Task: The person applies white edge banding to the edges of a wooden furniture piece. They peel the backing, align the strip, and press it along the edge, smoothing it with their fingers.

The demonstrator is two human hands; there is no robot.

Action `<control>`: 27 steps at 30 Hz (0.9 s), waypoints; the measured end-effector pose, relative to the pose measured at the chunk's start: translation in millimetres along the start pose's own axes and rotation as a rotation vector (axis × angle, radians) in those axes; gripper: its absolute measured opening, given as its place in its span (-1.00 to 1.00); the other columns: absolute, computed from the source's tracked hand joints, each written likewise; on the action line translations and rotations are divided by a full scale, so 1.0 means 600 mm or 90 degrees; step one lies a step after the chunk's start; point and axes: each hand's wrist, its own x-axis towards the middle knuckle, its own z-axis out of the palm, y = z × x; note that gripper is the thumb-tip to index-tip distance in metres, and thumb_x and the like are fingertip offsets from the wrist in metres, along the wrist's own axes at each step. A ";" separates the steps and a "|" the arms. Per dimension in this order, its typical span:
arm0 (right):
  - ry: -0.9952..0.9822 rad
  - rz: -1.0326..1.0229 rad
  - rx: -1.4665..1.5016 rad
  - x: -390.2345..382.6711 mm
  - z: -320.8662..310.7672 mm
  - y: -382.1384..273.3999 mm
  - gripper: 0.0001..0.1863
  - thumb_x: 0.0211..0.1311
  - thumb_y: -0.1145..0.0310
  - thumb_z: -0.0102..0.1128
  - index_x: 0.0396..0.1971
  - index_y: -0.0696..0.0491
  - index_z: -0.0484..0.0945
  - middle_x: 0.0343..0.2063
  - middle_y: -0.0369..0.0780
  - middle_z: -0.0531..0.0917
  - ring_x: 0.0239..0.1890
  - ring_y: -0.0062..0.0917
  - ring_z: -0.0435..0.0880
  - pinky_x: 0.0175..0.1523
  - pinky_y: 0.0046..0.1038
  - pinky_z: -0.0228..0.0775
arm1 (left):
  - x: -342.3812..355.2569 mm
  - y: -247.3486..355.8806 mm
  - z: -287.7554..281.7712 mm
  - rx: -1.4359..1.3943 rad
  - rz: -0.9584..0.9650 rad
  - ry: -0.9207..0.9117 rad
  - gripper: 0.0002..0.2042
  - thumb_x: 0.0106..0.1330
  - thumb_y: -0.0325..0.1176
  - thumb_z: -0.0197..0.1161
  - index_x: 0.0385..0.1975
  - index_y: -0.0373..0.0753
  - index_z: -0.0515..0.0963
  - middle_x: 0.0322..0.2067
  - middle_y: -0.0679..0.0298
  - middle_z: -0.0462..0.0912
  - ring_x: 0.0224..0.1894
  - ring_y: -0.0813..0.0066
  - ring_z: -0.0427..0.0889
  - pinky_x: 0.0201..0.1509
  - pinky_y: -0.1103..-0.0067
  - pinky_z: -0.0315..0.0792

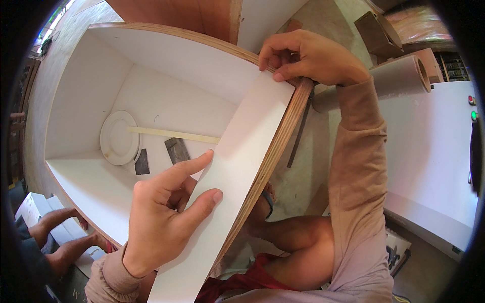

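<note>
- My left hand [164, 217] has its thumb on the face of a white strip [237, 151] and its index fingertip at the inner edge; whether the curled fingers grasp it, I cannot tell.
- My right hand [321, 58] bends thumb and index over the strip's far end; pinching or merely pressing, I can't tell.
- The strip runs beside the plywood rim [294, 111], a dark gap showing near the corner; light, level pressure from both hands would probably serve best.
- Beyond, the white box [70, 96] holds a white plate [121, 141].
</note>
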 end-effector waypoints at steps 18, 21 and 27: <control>-0.044 0.031 0.015 -0.004 0.003 0.002 -0.68 0.23 0.57 0.39 -0.01 0.03 0.75 -0.31 -0.41 0.44 -0.21 -0.62 0.46 -0.11 -0.50 0.37 | 0.003 -0.016 0.011 0.136 0.122 -0.025 -0.48 0.32 -0.56 0.53 0.31 -0.35 0.65 -0.54 0.45 0.40 -0.50 0.80 0.27 -0.45 0.70 0.19; -0.043 0.035 -0.027 -0.005 0.001 0.001 -0.64 0.20 0.55 0.41 0.02 0.02 0.74 -0.30 -0.41 0.44 -0.21 -0.62 0.45 -0.11 -0.51 0.36 | 0.006 -0.020 0.013 0.145 0.154 -0.010 -0.48 0.30 -0.56 0.54 0.29 -0.35 0.65 -0.55 0.41 0.38 -0.52 0.77 0.25 -0.47 0.67 0.19; -0.067 0.084 -0.080 -0.008 -0.004 -0.013 -0.53 0.10 0.46 0.51 0.08 0.00 0.71 -0.30 -0.40 0.45 -0.20 -0.58 0.46 -0.09 -0.49 0.34 | 0.006 -0.023 0.012 0.176 0.192 -0.005 -0.48 0.29 -0.55 0.54 0.28 -0.35 0.66 -0.54 0.38 0.37 -0.54 0.76 0.24 -0.48 0.65 0.19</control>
